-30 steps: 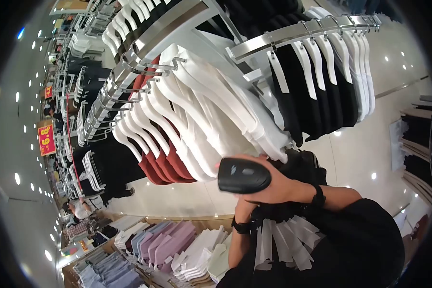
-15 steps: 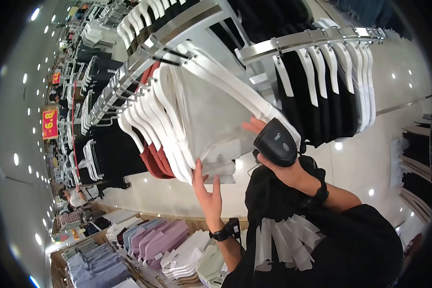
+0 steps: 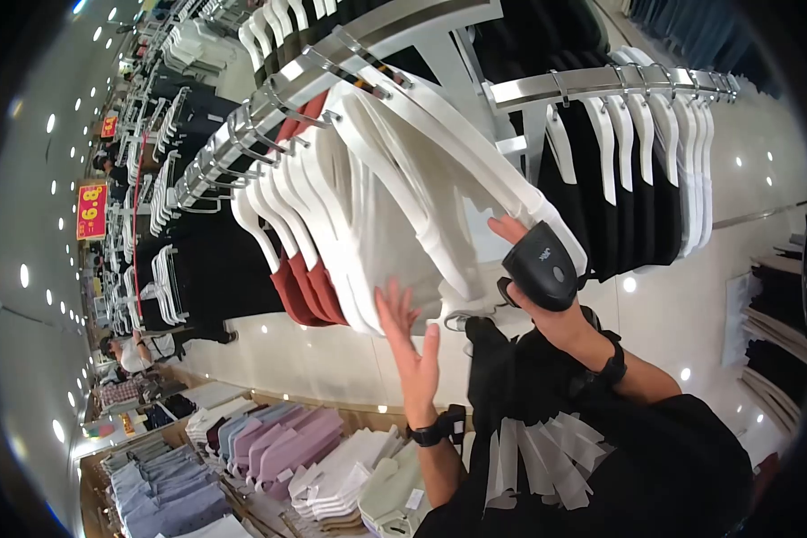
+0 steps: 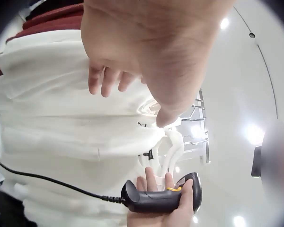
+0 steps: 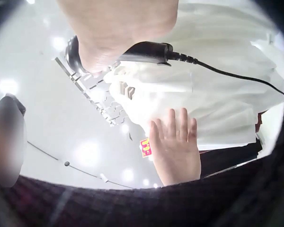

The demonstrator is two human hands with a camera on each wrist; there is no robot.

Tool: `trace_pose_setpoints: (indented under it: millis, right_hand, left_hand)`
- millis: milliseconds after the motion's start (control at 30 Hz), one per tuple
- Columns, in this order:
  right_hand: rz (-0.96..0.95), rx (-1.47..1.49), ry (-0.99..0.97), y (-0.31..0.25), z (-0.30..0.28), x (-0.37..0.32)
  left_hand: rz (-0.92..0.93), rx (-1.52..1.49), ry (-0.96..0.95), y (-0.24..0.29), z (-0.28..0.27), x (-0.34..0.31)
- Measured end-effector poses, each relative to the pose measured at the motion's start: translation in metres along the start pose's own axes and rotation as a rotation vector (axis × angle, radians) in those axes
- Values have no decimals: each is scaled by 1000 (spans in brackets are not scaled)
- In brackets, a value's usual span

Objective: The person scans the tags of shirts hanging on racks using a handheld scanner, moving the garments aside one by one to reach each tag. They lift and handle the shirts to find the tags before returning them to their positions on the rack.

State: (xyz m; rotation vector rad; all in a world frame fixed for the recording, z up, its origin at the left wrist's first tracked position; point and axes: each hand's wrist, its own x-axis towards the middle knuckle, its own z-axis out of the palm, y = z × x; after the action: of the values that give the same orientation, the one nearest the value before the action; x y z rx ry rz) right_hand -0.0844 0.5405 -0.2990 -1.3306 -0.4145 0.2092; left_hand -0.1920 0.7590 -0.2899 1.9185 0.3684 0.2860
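My right hand (image 3: 560, 325) holds a black barcode scanner (image 3: 540, 266) beside the front white garment's shoulder. In the left wrist view the thumb lies over the scanner's grip (image 4: 154, 201) while the other fingers stretch past it, and a black cord trails off. My left hand (image 3: 411, 363) is raised with fingers spread, close to the white garments (image 3: 394, 197) on white hangers. In the right wrist view the left palm (image 5: 177, 158) shows bare against the white cloth. A gap parts the two front white hangers (image 3: 475, 148) from those behind.
Red garments (image 3: 305, 291) hang behind the white ones on the metal rail (image 3: 242, 134). A second rail (image 3: 601, 82) at right carries black and white clothes. Folded clothes (image 3: 296, 439) lie on a low display at lower left. A person (image 3: 136, 352) is far left.
My hands, earlier together at the scanner, have parted, the left moving left to the garments and the right moving right with the scanner. The front white garments have spread apart along the rail.
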Motion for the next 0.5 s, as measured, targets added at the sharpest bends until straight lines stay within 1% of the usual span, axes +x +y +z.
trace_pose_setpoints:
  millis: [67,100,133,167,200,267,300,333,400,433,467,500]
  right_hand:
    - [-22,-33,58,-2,6,-5]
    - [-9,-58,57,-4,9,-9]
    - [4,-82,48,-6,14,-13]
    - [-24,-123,30,-12,20,-17]
    - [-102,-242,-65,-19,25,-20]
    - [29,-13,-175,-37,44,-28]
    - [-35,33,-246,-32,47,-27]
    - [-180,-147,-293,-21,50,-18]
    - [-260,-416,-230,-20,64,-4]
    - [35,-30,-49,-15,79,-9]
    - [168,197,46,-6,86,-5]
    - [226,140,30,1,80,3]
  left_hand:
    - [-11,-150,-125,-3,7,4]
    - [42,-160,-201,-5,9,7]
    - [70,-245,-250,-9,15,9]
    - [23,-383,-287,-19,23,11]
    - [-36,-522,-312,-22,32,14]
    - [-231,-870,-383,-14,48,18]
    - [-134,-972,-415,-19,58,25]
    - [-202,-1041,-381,-9,68,27]
    - [-192,-1127,-450,-14,75,30]
    - [-196,-1191,-500,-22,78,31]
    - [-213,-1142,-340,-55,83,23]
    - [-292,-1042,-327,-58,75,22]
